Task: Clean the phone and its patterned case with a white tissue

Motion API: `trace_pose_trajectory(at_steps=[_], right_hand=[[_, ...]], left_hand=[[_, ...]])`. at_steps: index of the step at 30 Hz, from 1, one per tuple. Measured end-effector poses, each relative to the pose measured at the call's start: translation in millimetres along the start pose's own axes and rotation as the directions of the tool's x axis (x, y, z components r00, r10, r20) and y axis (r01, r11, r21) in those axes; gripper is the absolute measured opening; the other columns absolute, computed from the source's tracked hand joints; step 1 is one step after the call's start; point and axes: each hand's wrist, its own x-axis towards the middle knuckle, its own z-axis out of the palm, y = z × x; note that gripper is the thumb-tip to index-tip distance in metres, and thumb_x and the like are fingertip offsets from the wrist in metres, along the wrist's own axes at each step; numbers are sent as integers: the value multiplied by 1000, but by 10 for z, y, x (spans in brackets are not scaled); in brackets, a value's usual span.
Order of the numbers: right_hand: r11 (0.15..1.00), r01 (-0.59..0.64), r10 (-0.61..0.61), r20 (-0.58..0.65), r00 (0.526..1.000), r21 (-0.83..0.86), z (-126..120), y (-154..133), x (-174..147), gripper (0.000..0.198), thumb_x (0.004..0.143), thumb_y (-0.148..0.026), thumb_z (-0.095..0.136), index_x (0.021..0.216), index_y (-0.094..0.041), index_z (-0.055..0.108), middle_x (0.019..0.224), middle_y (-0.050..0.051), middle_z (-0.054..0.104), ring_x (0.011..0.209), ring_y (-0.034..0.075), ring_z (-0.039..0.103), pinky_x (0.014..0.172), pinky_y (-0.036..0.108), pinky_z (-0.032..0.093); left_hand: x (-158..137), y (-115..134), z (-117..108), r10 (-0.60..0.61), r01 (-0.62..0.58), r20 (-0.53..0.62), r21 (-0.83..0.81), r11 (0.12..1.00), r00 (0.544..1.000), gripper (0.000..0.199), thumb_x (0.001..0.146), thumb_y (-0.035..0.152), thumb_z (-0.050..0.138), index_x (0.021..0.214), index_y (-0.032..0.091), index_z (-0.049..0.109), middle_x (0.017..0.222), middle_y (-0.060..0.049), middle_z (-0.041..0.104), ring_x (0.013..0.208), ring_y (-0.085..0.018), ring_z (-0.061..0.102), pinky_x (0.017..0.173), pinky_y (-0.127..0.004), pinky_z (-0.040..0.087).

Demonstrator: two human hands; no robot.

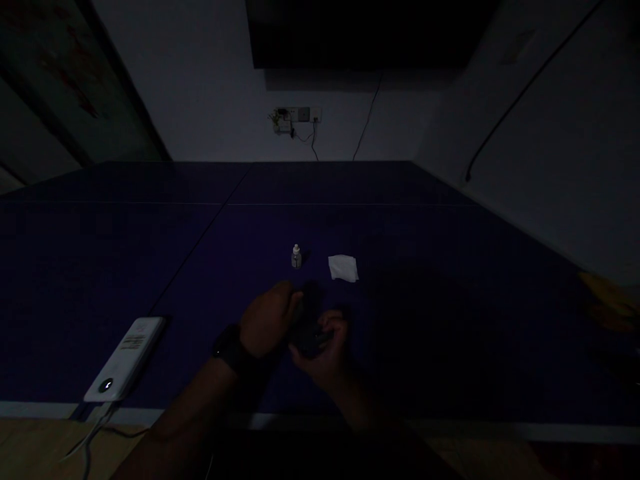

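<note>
In the dim head view my right hand (pixel 327 347) is wrapped round a small dark object (pixel 309 339) whose kind I cannot make out. Just to its left is my left hand (pixel 270 317), fingers curled, with a dark watch (pixel 233 347) on the wrist. Something dark lies by its fingertips, but the shadow hides what it is. Beyond the hands a small clear dropper bottle (pixel 296 259) with a white cap stands upright on the dark blue table (pixel 200 280). A folded white cloth or tissue (pixel 343 268) lies flat to the right of the bottle.
A white power bank (pixel 127 357) with cables plugged in lies near the table's front edge at left. On the back wall are sockets (pixel 300 115) with cords below a large black screen (pixel 370 33). Something yellow (pixel 610 293) shows at the far right.
</note>
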Motion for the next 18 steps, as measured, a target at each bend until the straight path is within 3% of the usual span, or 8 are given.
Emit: trace_pose_trajectory(at_steps=[4, 6, 8, 11, 13, 15, 16, 18], right_hand=[[997, -81, 81, 30, 996, 8, -45, -10, 33, 52, 77, -30, 72, 109, -25, 30, 108, 7, 42, 99, 22, 51, 87, 40, 49], [990, -138, 138, 51, 989, -14, -83, 10, 43, 50, 81, -31, 68, 115, -25, 32, 112, 8, 45, 104, 23, 51, 92, 43, 47], [976, -218, 218, 63, 974, -11, -123, 55, 52, 49, 87, -32, 61, 126, -24, 31, 117, 10, 48, 108, 24, 53, 94, 45, 47], [933, -356, 353, 60, 934, 60, -155, 178, 111, 61, 93, -33, 50, 146, -26, 21, 133, 13, 49, 113, 24, 56, 94, 45, 49], [862, -475, 478, 29, 878, 177, -144, 291, 199, 64, 93, -36, 48, 151, -29, 20, 140, 11, 49, 114, 23, 59, 96, 44, 48], [726, -592, 634, -8, 773, 348, -114, 414, 316, 60, 92, -41, 47, 148, -31, 28, 137, 8, 54, 109, 22, 64, 95, 42, 50], [655, -631, 698, -12, 716, 416, -98, 474, 377, 57, 90, -44, 48, 144, -30, 34, 134, 7, 57, 106, 22, 66, 93, 42, 51], [581, -666, 752, 6, 660, 468, -70, 582, 488, 51, 86, -48, 51, 132, -26, 47, 122, 7, 64, 98, 24, 69, 84, 41, 55]], left_hand=[[12, -67, 24, -49, 41, -44, -175, 984, 998, 35, 101, 43, 36, 79, 20, 50, 79, -4, 61, 73, -20, 59, 66, -32, 39], [-3, -100, 55, -70, 59, -19, -345, 937, 997, 37, 100, 48, 37, 82, 20, 53, 82, -5, 63, 75, -19, 58, 68, -32, 41], [-8, -147, 79, -74, 92, 55, -561, 823, 996, 39, 97, 54, 40, 87, 19, 55, 83, -4, 63, 75, -18, 57, 68, -32, 43], [3, -227, 93, -128, 203, 158, -803, 560, 979, 42, 90, 59, 51, 94, 18, 57, 86, -2, 62, 76, -17, 56, 70, -31, 44], [3, -272, 91, -166, 274, 226, -884, 379, 960, 44, 85, 59, 57, 98, 17, 59, 93, -4, 64, 78, -17, 57, 72, -30, 44], [-14, -316, 86, -162, 291, 256, -923, 251, 953, 35, 82, 49, 62, 98, 18, 58, 108, -7, 64, 85, -18, 58, 73, -30, 44], [-28, -343, 83, -142, 279, 253, -934, 223, 957, 28, 80, 41, 63, 95, 19, 57, 117, -8, 63, 92, -19, 59, 74, -30, 44], [-62, -412, 81, -69, 238, 228, -942, 236, 971, 21, 74, 26, 64, 92, 20, 55, 135, -8, 55, 112, -23, 55, 81, -31, 44]])
